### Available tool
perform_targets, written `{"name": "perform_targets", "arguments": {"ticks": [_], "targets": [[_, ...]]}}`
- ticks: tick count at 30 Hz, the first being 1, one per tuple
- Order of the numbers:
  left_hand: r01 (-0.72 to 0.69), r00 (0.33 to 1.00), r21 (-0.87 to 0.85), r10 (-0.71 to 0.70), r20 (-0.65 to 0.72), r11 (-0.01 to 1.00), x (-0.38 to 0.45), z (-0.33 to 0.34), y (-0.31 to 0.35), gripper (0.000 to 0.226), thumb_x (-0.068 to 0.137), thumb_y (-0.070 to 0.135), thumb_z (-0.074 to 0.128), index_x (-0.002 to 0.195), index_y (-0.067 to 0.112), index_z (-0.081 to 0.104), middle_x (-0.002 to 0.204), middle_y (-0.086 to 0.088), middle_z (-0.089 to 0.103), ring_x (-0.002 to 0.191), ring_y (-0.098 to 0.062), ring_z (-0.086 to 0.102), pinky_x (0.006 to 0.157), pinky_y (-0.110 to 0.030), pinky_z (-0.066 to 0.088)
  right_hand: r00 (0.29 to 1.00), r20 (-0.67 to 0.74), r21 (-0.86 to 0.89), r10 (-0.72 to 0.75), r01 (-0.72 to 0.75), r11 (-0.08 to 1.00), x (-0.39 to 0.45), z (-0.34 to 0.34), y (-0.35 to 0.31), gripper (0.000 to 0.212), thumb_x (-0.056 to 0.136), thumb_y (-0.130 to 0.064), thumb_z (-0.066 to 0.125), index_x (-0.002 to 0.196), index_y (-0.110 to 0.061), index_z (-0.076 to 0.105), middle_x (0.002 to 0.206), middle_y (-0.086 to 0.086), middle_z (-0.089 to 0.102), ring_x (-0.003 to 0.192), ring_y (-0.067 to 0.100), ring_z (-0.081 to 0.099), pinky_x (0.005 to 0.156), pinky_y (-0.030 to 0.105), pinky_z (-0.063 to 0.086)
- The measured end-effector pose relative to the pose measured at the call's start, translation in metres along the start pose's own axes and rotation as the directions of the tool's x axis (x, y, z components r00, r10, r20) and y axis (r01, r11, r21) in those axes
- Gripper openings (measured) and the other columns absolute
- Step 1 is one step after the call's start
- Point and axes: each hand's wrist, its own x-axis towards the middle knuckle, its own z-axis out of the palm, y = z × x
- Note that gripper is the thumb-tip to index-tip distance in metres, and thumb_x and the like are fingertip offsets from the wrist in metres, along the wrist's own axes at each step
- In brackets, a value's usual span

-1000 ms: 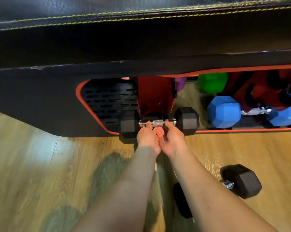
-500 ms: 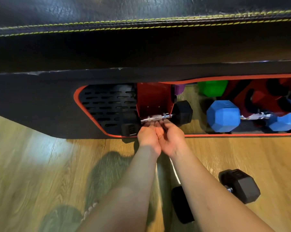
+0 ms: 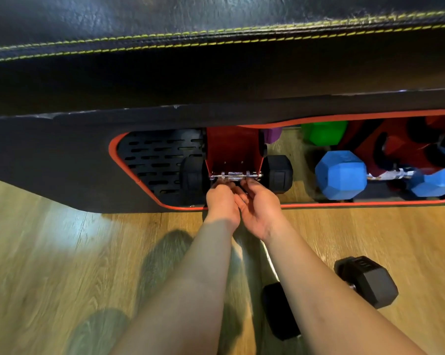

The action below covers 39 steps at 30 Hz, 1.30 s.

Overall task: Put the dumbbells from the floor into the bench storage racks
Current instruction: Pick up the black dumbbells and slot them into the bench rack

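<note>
Dumbbell (image 3: 235, 176) racked; fingertips (image 3: 249, 182) maybe touching.

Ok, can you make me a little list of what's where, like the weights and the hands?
black dumbbell in rack: handle lies across the red rack, inside the bench opening
left hand: at the handle, fingers hidden
right hand: fingers loose, just below the handle
black dumbbell on floor: beside the right arm, not put away
blue dumbbell: already stored
floor: wood

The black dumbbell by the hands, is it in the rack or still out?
In. The black dumbbell sits with its handle on the red rack, inside the bench opening.
</note>
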Motion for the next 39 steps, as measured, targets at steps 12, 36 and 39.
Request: {"name": "perform_targets", "arguments": {"ticks": [12, 36, 39], "targets": [[-0.134, 0.985, 0.232, 0.156, -0.077, 0.963, -0.006, -0.009, -0.01, 0.02, 0.097, 0.005, 0.045, 0.111, 0.011, 0.058, 0.102, -0.009, 0.068, 0.088, -0.027, 0.071, 0.073, -0.04, 0.057, 0.869, -0.385, -0.303, -0.31, 0.198, 0.932, 0.007, -0.015, -0.004, 0.017, 0.091, -0.021, 0.065, 0.09, -0.005, 0.059, 0.087, 0.015, 0.063, 0.058, 0.021, 0.059, 0.051, 0.033, 0.054], [-0.244, 0.755, 0.966, 0.642, 0.135, 0.084, 0.036, -0.034, 0.023, 0.107, 0.072, 0.024, 0.082, 0.151, 0.026, 0.011, 0.152, -0.013, 0.017, 0.137, -0.035, 0.023, 0.109, -0.045, 0.031, 0.752, 0.11, -0.993, -0.649, 0.054, -0.106, 0.029, -0.031, -0.018, 0.091, 0.084, -0.026, 0.074, 0.151, -0.038, 0.013, 0.152, 0.014, 0.011, 0.127, 0.041, 0.028, 0.1, 0.048, 0.04], [-0.259, 0.762, 0.962, 0.63, 0.146, 0.09, 0.038, -0.033, 0.024, 0.107, 0.071, 0.023, 0.082, 0.151, 0.024, 0.012, 0.152, -0.014, 0.017, 0.137, -0.035, 0.022, 0.109, -0.045, 0.031, 0.733, 0.115, -0.991, -0.67, 0.035, -0.132, 0.027, -0.03, -0.014, 0.088, 0.086, -0.026, 0.071, 0.151, -0.038, 0.013, 0.153, 0.014, 0.01, 0.128, 0.039, 0.027, 0.097, 0.046, 0.042]]}}
